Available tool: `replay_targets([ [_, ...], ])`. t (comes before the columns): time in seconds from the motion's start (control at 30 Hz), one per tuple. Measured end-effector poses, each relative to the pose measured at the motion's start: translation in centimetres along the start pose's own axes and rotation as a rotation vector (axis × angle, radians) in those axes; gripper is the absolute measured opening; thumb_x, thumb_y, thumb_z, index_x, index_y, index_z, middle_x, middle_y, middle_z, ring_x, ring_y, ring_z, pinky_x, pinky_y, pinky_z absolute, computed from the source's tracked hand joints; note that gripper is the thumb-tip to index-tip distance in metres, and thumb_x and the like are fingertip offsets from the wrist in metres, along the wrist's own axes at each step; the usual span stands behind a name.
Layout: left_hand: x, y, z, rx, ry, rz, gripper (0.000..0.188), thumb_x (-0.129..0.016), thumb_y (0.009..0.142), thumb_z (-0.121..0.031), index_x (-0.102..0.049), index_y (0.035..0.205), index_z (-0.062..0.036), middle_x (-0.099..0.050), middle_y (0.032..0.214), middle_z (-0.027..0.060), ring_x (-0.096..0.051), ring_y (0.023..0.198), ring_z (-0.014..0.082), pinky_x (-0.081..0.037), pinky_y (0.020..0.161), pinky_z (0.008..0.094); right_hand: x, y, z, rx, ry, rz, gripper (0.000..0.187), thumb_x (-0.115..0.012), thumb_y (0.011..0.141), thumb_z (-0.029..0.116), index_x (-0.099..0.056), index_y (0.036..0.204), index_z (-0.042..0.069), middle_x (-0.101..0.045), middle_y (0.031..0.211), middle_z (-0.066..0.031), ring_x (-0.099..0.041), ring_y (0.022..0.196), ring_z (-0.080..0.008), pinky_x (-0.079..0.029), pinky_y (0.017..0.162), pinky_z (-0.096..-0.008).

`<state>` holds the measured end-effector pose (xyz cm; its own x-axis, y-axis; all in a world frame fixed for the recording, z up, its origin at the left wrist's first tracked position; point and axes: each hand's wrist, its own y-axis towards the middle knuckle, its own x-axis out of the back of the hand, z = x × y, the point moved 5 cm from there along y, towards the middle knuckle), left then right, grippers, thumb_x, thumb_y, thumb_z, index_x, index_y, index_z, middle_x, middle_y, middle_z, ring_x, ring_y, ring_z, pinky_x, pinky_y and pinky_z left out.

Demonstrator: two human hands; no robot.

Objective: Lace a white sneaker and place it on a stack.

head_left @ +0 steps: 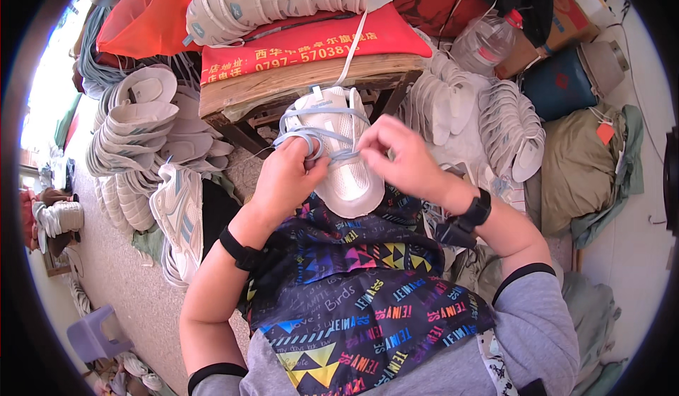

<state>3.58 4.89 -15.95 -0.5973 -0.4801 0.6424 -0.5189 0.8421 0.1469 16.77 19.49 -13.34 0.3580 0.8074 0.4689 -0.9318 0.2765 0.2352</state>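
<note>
A white mesh shoe upper (350, 192) lies in my lap, its toe toward me and its tongue pointing at the bench. A blue-grey shoelace (332, 135) runs across it in several crossings. My left hand (288, 175) is closed on a looped bundle of this lace at the upper's left edge. On the other side, my right hand (402, 157) has its fingers curled in a pinch by the right eyelet row, where the lace comes across. The fingertips of the right hand partly hide what they pinch, which seems to be the lace.
A wooden bench (247, 99) with a red cloth (304, 46) stands just ahead, bearing a row of shoe uppers (283, 3). Stacked uppers (138, 123) sit at left, more uppers (513, 130) at right. Farther off are a plastic bottle (488, 42) and a purple stool (99, 334).
</note>
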Motion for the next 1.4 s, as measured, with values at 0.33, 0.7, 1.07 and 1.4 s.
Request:
replay_targets([
  [0.33, 1.4, -0.6, 3.3, 0.06, -0.127, 0.005, 0.013, -0.066, 0.084, -0.011, -0.056, 0.084, -0.0034, -0.052, 0.07, 0.0058, -0.053, 0.063, 0.0188, -0.043, 0.057, 0.0306, -1.9, -2.9, 3.4, 0.416, -0.344, 0.103, 0.023, -0.068, 0.077, 0.009, -0.06, 0.098, 0.003, -0.055, 0.093, -0.0103, -0.056, 0.088, -0.0291, -0.047, 0.076, -0.0389],
  [0.7, 13.4, 3.9, -11.3, -0.146, -1.252, 0.027, 0.043, -0.031, 0.106, -0.031, -0.035, 0.066, -0.0155, -0.029, 0.059, -0.0038, -0.028, 0.044, 0.0088, -0.026, 0.051, 0.0252, -3.2, -3.7, 4.1, 0.43, -0.384, 0.154, 0.025, -0.07, 0.075, 0.011, -0.061, 0.097, 0.003, -0.053, 0.091, -0.0083, -0.054, 0.086, -0.0272, -0.046, 0.075, -0.0375],
  [1.07, 10.4, 3.2, -13.5, -0.011, -1.101, 0.075, 0.035, -0.031, 0.106, -0.031, -0.047, 0.089, -0.0045, -0.043, 0.072, 0.0009, -0.037, 0.051, 0.0081, -0.032, 0.052, 0.022, -3.5, 4.0, 2.7, 0.119, 0.105, 0.13, 0.045, -0.066, 0.087, 0.02, -0.051, 0.124, -0.001, -0.061, 0.085, -0.0077, -0.061, 0.079, -0.0228, -0.049, 0.074, -0.0336],
  [1.4, 18.3, -3.2, 12.1, 0.677, -1.898, -0.615, 0.012, -0.043, 0.1, -0.007, -0.053, 0.1, -0.0002, -0.05, 0.081, 0.0017, -0.034, 0.057, 0.0099, -0.034, 0.06, 0.0241, 6.2, 5.9, -6.0, -0.491, 1.071, -0.115, 0.018, -0.055, 0.091, 0.006, -0.058, 0.107, 0.0, -0.04, 0.063, 0.007, -0.036, 0.049, -0.0047, -0.039, 0.054, -0.0233],
])
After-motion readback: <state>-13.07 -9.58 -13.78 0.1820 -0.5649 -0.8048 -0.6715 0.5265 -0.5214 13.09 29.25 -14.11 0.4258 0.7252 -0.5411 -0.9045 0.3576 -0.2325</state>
